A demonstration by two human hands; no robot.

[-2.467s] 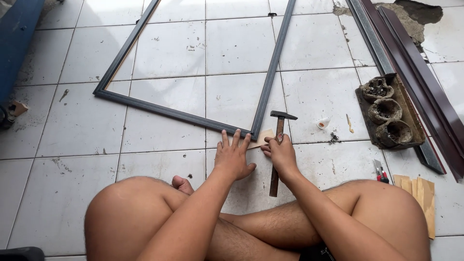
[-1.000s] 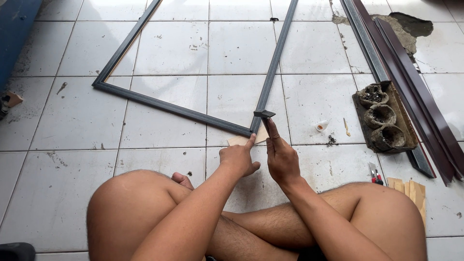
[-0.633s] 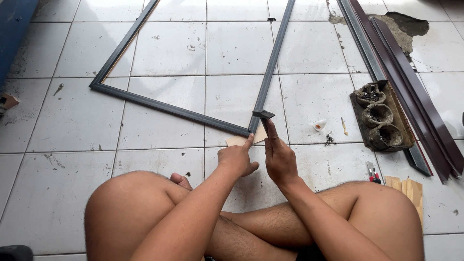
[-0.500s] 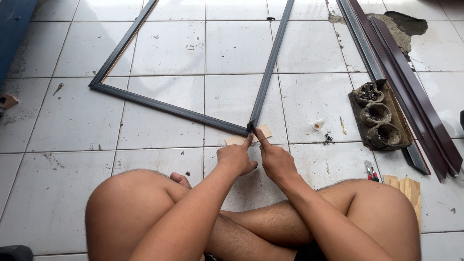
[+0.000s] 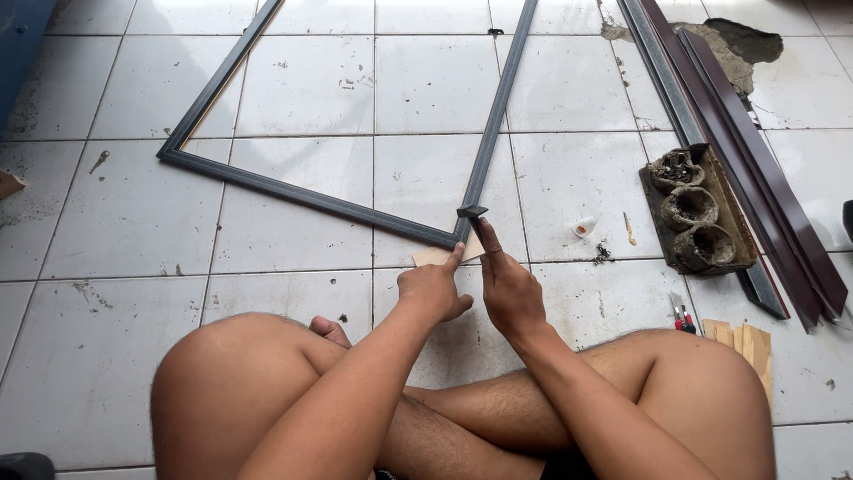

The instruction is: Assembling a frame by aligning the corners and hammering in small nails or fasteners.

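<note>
Seated cross-legged on a floor [image 5: 293, 222] of glossy white square tiles, scuffed, speckled with dirt, grey in the grout. Dark grey metal frame [image 5: 311, 197] lying flat there, slim ribbed bars joined at mitred corners; near bar running long from about 10 o'clock down to 4 o'clock, second bar rising from the near corner toward 12 to 1 o'clock and leaving the top edge. Near corner just at 12 o'clock from the hands, resting over a thin pale wooden block [image 5: 442, 255].

Left hand [image 5: 433, 291] loosely curled, index fingertip pressed on the wooden block right at the frame corner. Right hand [image 5: 508, 289] just beside it, fingers drawn together, index and thumb raised and pinching a small dark angular corner piece [image 5: 471, 212], held at the end of the frame bar.

At 2 to 3 o'clock, a weathered brown tray [image 5: 740, 238] with three round grimy cups, rough and crusted. Beyond it, long maroon and grey metal profiles [image 5: 755, 151], smooth, slanting from 12 toward 4 o'clock. Broken patch of bare cement [image 5: 742, 44] at 1 o'clock. Small stack of thin wooden shims [image 5: 746, 342] near the right knee.
</note>
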